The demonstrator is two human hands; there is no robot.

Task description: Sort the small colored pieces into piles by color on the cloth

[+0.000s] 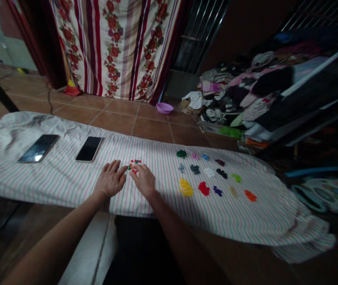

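Observation:
My left hand (111,180) lies flat on the striped cloth, its fingers spread and the thumb reaching toward a small cluster of mixed red, green, white and orange pieces (135,162). From the other side my right hand (144,179) bends over that same cluster, thumb and fingertips drawn together at its near edge. What sits between those fingertips, if anything, is too small to make out. To the right, small pieces lie sorted by colour, among them a yellow pile (186,187), a red pile (204,189), a dark green pile (181,154) and an orange pile (250,195).
The striped cloth (163,202) covers a long, narrow surface. Two phones (89,149) lie on its left part. Beyond are a tiled floor, a purple basin (164,108), a floral curtain (112,47) and a red broom (72,88). Clothes (246,87) are heaped at the right.

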